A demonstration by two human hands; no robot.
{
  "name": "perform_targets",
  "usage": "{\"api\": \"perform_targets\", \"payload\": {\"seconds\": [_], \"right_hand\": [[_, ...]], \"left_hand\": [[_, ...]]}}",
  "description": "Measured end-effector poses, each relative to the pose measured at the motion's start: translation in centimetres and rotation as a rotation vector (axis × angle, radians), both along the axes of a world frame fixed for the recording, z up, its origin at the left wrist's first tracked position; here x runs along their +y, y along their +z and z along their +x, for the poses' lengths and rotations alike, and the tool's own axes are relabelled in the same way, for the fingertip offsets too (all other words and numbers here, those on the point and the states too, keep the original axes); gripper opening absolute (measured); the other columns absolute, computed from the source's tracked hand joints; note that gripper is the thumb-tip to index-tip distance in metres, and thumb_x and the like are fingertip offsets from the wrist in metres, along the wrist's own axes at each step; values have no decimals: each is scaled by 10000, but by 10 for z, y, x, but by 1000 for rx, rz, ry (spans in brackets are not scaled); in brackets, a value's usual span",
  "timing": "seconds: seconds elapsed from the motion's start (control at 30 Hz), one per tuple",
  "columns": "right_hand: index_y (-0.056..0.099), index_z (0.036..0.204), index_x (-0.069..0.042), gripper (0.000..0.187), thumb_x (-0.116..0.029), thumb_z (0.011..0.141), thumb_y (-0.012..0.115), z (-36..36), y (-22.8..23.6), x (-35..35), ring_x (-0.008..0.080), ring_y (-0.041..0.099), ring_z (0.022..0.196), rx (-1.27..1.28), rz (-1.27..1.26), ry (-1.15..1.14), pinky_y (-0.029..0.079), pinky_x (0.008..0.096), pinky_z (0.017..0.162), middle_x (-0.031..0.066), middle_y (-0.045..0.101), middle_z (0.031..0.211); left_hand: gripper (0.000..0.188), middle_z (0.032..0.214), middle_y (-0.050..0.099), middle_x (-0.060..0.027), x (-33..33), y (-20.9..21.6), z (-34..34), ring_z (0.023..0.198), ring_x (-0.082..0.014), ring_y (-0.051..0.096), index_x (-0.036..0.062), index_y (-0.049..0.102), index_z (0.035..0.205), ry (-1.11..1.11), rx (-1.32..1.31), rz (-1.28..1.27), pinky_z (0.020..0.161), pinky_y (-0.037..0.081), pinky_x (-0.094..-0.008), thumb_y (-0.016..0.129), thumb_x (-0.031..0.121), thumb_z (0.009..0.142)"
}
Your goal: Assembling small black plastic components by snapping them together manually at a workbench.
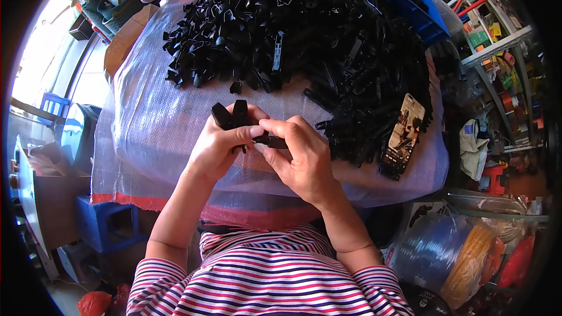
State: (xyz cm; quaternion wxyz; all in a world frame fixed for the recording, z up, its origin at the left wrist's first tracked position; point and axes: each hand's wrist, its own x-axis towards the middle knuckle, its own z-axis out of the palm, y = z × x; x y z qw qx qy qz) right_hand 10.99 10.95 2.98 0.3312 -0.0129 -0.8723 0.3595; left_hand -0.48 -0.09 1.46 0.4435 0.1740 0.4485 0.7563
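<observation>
My left hand [212, 145] is closed around two black plastic pieces [240, 111], whose rounded ends stick up past the fingers. Its thumb meets the fingertips of my right hand [305, 159]. Between both hands sits a short dark plastic part [275, 140], pinched by the right thumb and fingers; its exact kind is partly hidden. Beyond the hands lies a large heap of curved black plastic pieces [228, 29] on a white woven sack [149, 105]. To the right, longer black strips [351, 134] spread toward me.
A gold-coloured phone-like object [408, 120] rests on the strips at right. Behind the heap stands a blue crate [415, 11]. At lower left is a blue plastic stool [105, 222]. Shelving [497, 47] with mixed goods lines the right; plastic-wrapped rolls [436, 251] stand at lower right.
</observation>
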Motion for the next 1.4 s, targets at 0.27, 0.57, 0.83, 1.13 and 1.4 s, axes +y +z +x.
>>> {"api": "perform_targets", "payload": {"seconds": [0.27, 0.57, 0.83, 1.13, 1.4], "right_hand": [[559, 1031, -19, 319, -5, 732, 669, -1, -12, -1, 196, 566, 723, 98, -55, -25, 467, 277, 642, 87, 567, 834], [576, 1051, -5, 262, -208, 886, 555, 23, -5, 7, 125, 545, 703, -91, -275, -127, 441, 246, 704, 45, 594, 810], [558, 938, 11, 226, -210, 889, 554, 24, -1, 2, 118, 469, 550, -237, -375, -78, 399, 237, 524, 75, 543, 652], [560, 897, 5, 216, -209, 902, 528, 23, -4, 2, 67, 376, 578, -237, -425, -70, 332, 212, 519, -7, 450, 626], [528, 887, 0, 195, -192, 913, 506, 8, -13, -16, 100, 483, 626, -202, -418, -152, 406, 248, 565, 48, 530, 671]], "left_hand": [[156, 783, 589, -38, 8, -5, 8, 654, -105, 544, 35, 571, 877, -18, -330, 53, 551, 420, -215, 646, 137, 787], [176, 763, 608, -85, 9, -2, -1, 597, -111, 531, 19, 590, 887, 85, -111, -57, 542, 414, -206, 656, 146, 785], [156, 765, 595, -43, 7, -4, 6, 636, -96, 527, 4, 610, 851, 130, 1, 0, 573, 418, -208, 685, 98, 752], [148, 778, 597, -41, 4, -3, 7, 687, -104, 531, -6, 617, 836, 159, 132, -47, 620, 426, -230, 693, 75, 738], [140, 783, 592, -23, 3, 0, 25, 703, -89, 524, -3, 607, 863, 348, 300, -71, 647, 416, -220, 673, 64, 759]]}}
